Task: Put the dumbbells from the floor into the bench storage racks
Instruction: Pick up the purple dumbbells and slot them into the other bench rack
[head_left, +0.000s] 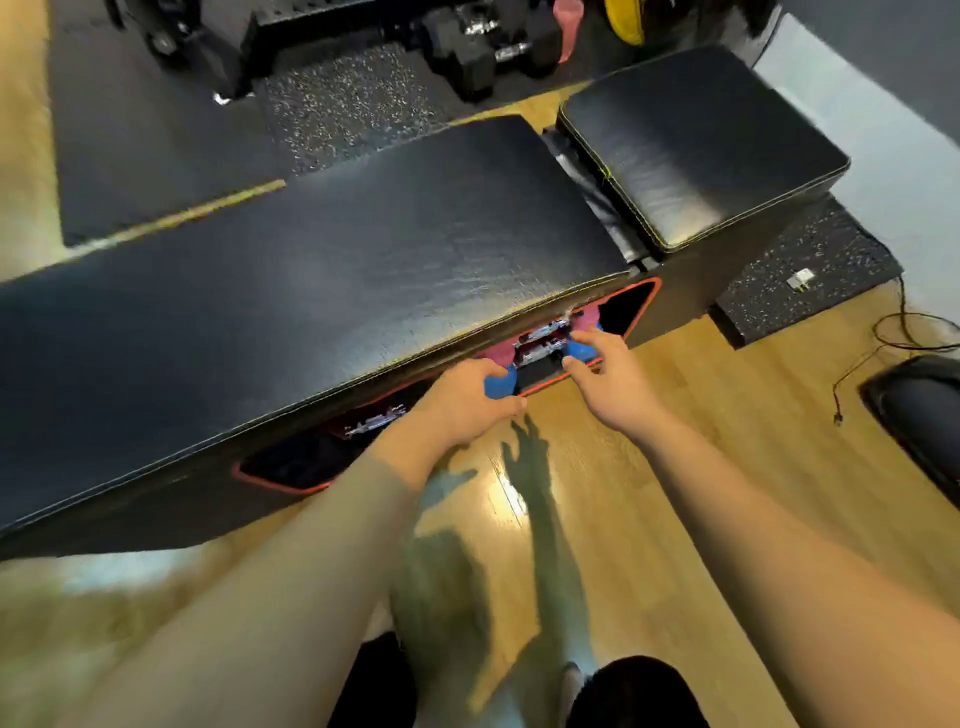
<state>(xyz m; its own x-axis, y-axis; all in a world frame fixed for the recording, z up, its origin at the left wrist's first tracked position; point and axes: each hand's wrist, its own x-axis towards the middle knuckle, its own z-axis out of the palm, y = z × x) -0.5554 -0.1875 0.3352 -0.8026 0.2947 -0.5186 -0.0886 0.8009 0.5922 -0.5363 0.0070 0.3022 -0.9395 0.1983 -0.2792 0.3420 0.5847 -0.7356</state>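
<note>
A long black padded bench (322, 291) lies across the view, with a red-rimmed storage opening (636, 304) in its near side. A blue dumbbell (579, 351) with a chrome handle sits at the mouth of that opening. My left hand (467, 402) grips its left blue end (498, 384). My right hand (610, 376) holds its right blue end with fingers curled over it. Behind it, pink dumbbell ends (587, 317) and another chrome handle show inside the rack. A further chrome handle (374, 421) lies in the rack's left part.
Black hex dumbbells (483, 47) and a pink one (566, 28) stand on speckled rubber mats (343, 104) behind the bench. A black seat pad (696, 150) is to the right. Cables (893, 343) and a dark object (924, 415) lie on the wooden floor (691, 415) at right.
</note>
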